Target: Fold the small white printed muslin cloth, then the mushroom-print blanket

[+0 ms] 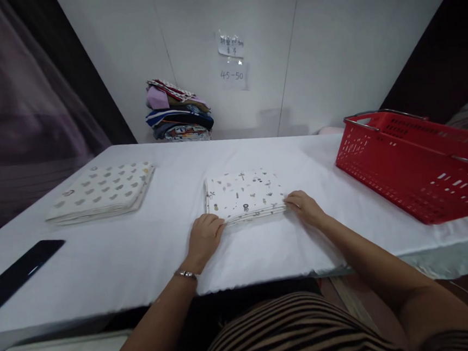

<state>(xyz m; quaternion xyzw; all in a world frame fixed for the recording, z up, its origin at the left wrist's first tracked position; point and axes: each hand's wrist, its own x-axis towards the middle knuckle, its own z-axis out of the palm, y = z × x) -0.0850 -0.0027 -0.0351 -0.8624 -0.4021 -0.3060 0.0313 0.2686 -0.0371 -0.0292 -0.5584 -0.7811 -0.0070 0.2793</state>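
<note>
White folded cloth (244,193) with small scattered prints lies mid-bench (142,254), between my two hands in the head view. Its layered near edge faces me, slightly slanted. My left hand (205,237) pinches the near-left corner, my right hand (303,206) the near-right; both forearms reach in from below, wrists low.

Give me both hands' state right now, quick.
Left hand: pinching the near left corner of the folded printed cloth.
Right hand: pinching the cloth's near right corner.
</note>
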